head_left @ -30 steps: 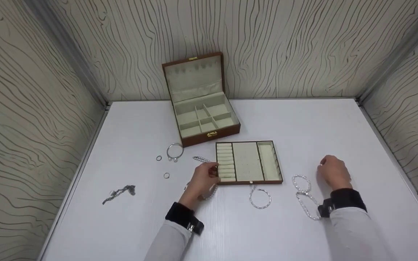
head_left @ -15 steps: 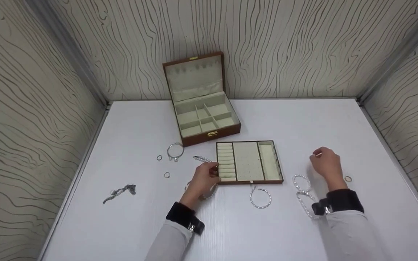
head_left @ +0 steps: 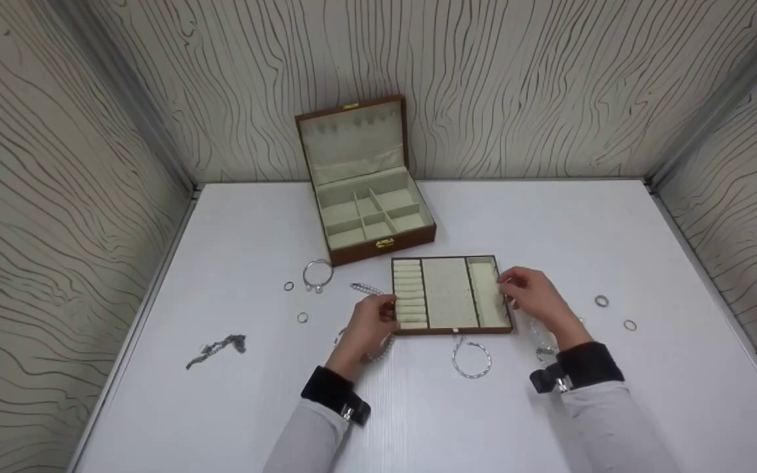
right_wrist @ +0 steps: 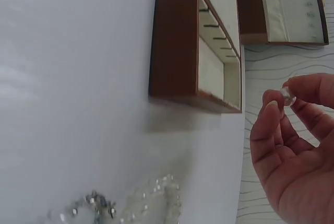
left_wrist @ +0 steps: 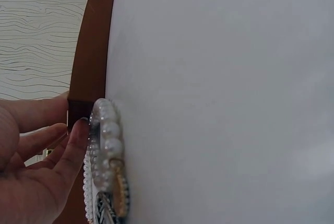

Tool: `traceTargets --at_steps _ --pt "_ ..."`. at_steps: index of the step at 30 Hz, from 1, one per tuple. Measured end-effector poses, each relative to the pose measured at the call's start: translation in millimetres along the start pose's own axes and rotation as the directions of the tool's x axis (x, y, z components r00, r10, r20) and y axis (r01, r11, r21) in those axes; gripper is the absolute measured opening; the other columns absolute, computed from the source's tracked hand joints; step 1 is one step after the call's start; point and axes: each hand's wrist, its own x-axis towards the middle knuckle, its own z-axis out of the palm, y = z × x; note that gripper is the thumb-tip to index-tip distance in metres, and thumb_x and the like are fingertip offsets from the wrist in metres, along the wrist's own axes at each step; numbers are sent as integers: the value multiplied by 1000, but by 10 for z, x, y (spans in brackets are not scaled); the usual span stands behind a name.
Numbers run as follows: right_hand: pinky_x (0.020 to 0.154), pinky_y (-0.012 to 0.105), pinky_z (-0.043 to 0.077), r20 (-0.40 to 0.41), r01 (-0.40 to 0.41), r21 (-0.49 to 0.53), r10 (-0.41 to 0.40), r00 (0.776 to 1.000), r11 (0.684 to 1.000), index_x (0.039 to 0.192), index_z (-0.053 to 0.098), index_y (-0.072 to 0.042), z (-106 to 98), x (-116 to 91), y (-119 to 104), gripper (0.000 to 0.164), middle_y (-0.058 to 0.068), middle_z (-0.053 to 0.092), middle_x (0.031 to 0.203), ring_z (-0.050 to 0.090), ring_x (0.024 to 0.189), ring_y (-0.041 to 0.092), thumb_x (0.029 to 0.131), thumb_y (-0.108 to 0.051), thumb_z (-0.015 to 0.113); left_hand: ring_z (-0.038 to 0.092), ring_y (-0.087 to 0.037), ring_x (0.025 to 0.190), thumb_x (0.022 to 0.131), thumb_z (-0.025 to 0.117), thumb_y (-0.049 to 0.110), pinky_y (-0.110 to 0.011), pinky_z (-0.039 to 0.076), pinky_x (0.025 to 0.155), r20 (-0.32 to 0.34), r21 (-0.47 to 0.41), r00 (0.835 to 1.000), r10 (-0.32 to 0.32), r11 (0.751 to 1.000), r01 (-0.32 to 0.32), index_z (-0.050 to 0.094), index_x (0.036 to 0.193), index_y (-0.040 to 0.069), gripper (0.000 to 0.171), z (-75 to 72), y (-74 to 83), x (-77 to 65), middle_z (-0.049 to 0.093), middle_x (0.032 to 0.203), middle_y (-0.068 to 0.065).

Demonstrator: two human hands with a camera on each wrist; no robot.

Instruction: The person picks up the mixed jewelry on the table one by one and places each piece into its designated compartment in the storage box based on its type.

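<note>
My left hand (head_left: 365, 325) grips the left side of the brown jewelry tray (head_left: 446, 289), which has ring rolls, a flat middle panel and a long right compartment. In the left wrist view the fingers and thumb hold the tray's corner, close by a pearl bracelet (left_wrist: 111, 143). Above the tray's right edge, my right hand (head_left: 539, 302) pinches a small shiny ring (right_wrist: 286, 96) between thumb and fingertips. The ring can hardly be made out in the head view. Beneath the right hand and wrist, beaded bracelets (head_left: 541, 338) are partly covered.
Behind the tray stands a brown jewelry box (head_left: 382, 253), its lid raised. A bangle (head_left: 317, 274), small rings (head_left: 302, 317) and a dark chain (head_left: 217, 348) lie at left. A bracelet (head_left: 472, 360) lies in front of the tray; two rings (head_left: 602, 301) are at right.
My right hand has moved left from the right side of the table to the tray's right edge, uncovering two rings. My left hand has kept its grip on the tray.
</note>
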Motion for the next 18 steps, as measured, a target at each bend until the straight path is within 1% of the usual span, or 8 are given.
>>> traceTargets --at_steps 4,7,12,18 --pt "66 36 54 44 15 85 -19 999 996 115 57 9 150 43 -65 24 21 65 94 60 78 23 97 -8 56 62 -17 92 80 69 -9 -23 53 79 -1 11 1000 4 1000 -4 60 127 -4 48 0 2 4 63 99 -6" --pt "69 36 54 61 16 118 -24 998 993 114 56 8 252 84 -96 23 21 67 95 62 80 22 99 -9 56 62 -17 91 79 69 -9 -23 53 79 -3 9 1000 8 1000 -8 61 126 -4 48 5 -5 14 63 99 -6" --pt "71 36 54 54 2 93 -7 999 996 113 60 7 405 165 -127 23 16 67 94 62 81 24 101 -11 54 62 -17 91 78 70 -10 -23 53 79 -7 5 1000 4 1000 -4 61 126 -5 49 10 -8 26 63 98 -6" --pt "69 30 52 9 -18 58 18 1000 998 114 62 6 538 246 -140 23 12 65 94 61 82 22 100 -11 54 62 -18 90 78 71 -11 -23 53 78 -5 3 1000 5 1000 -5 61 126 -5 49 23 -14 30 64 98 -7"
